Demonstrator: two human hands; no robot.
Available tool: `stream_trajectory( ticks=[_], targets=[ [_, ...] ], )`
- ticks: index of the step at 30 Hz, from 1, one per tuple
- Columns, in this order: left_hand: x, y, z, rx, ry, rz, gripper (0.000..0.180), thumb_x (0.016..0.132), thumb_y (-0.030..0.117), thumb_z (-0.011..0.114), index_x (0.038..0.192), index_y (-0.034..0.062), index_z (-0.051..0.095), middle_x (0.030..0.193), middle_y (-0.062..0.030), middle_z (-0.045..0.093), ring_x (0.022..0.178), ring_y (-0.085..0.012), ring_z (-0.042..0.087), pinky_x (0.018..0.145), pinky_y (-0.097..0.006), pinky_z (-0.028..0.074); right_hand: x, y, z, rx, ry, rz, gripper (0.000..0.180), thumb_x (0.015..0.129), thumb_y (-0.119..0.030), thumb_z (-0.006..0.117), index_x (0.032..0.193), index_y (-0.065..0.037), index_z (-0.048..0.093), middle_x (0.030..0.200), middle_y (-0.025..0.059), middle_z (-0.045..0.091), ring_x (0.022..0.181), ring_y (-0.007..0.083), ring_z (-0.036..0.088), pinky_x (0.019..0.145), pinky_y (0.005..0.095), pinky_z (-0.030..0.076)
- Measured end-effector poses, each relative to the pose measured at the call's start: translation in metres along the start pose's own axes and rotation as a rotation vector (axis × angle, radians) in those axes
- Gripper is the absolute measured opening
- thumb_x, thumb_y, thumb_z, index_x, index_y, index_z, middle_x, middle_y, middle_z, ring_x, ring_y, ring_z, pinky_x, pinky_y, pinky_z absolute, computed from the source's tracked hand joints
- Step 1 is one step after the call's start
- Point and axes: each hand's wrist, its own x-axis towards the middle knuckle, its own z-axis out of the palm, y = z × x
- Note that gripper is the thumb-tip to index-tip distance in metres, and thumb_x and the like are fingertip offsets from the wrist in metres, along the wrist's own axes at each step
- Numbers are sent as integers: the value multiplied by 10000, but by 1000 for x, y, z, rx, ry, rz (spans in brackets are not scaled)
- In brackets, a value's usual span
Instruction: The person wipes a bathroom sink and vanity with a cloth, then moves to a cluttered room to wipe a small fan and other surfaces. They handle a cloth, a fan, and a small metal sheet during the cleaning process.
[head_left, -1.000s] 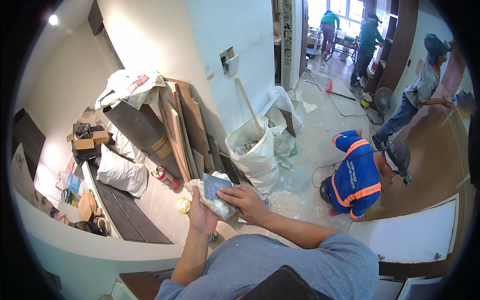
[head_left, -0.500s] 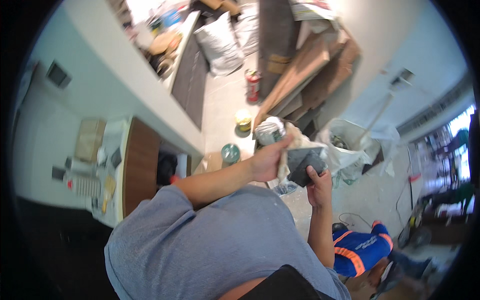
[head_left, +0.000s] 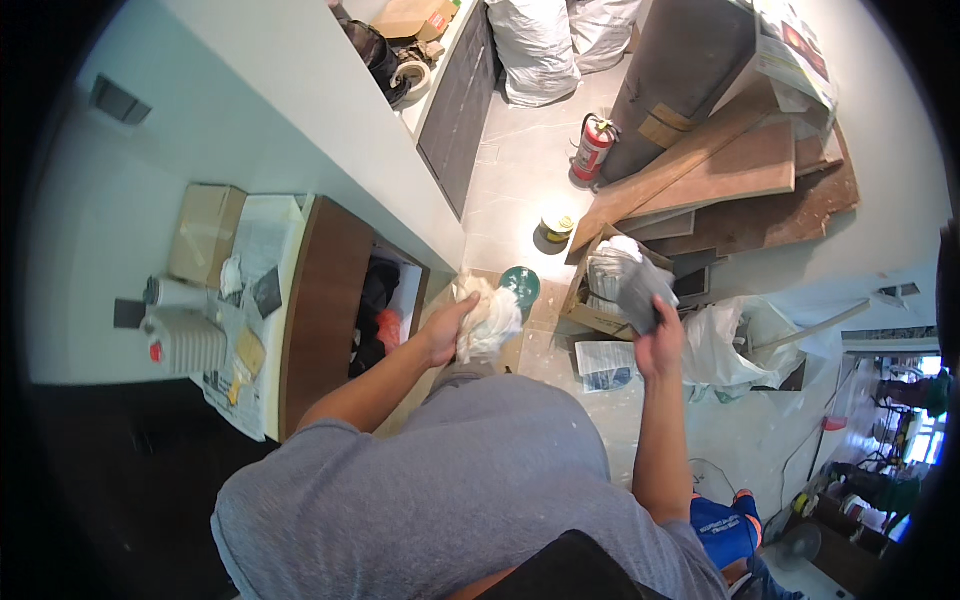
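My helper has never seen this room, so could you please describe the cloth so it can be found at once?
Start at the brown cabinet left of centre and go right to the left hand. The cloth is bunched in that hand. Crumpled, off-white folds set it apart from the round green can next to it in view.

The pale tiled floor point(head_left: 515, 160) bears a red fire extinguisher point(head_left: 594, 150), with white sacks point(head_left: 532, 55) beyond it, a yellow can point(head_left: 558, 226) on its near side and, nearer still, an open cardboard box point(head_left: 598, 318) and a printed sheet point(head_left: 603, 366). Well left of the extinguisher, a brown-sided cabinet point(head_left: 318, 290) carries, on its paper-covered top, a taped carton point(head_left: 207, 235), a jug point(head_left: 190, 340), a brush point(head_left: 238, 378) and a dark square piece point(head_left: 267, 292). A white ledge point(head_left: 449, 66), also left of the extinguisher, supports a tape roll point(head_left: 425, 76).
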Motion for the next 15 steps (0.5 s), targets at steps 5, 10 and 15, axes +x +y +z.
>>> stream_trajectory(
  ticks=[5, 10, 15],
  targets=[
    [32, 31, -74, 104, 148, -14, 463, 1053, 342, 484, 1336, -23, 513, 1259, -142, 637, 1115, -255, 655, 980, -402, 526, 156, 89, 149, -371, -176, -63, 511, 914, -10, 611, 1390, -13, 427, 1316, 138, 563, 1201, 255, 569, 1011, 396, 480],
    [26, 64, -116, 235, 328, 26, 530, 1033, 400, 527, 1309, -53, 537, 1197, -129, 660, 1062, -216, 667, 916, -351, 530, 314, 192, 269, -686, -276, -426, 608, 861, 21, 673, 1415, -36, 429, 1244, 156, 611, 1094, 223, 628, 922, 337, 533],
    [16, 79, -162, 157, 401, -44, 557, 1024, 396, 553, 1357, -47, 494, 1208, -113, 647, 1071, -203, 644, 961, -323, 488, 377, 262, 343, -1022, -265, -412, 658, 857, 1, 643, 1467, 19, 399, 1293, 270, 602, 1240, 390, 572, 1048, 395, 446]
  ],
)
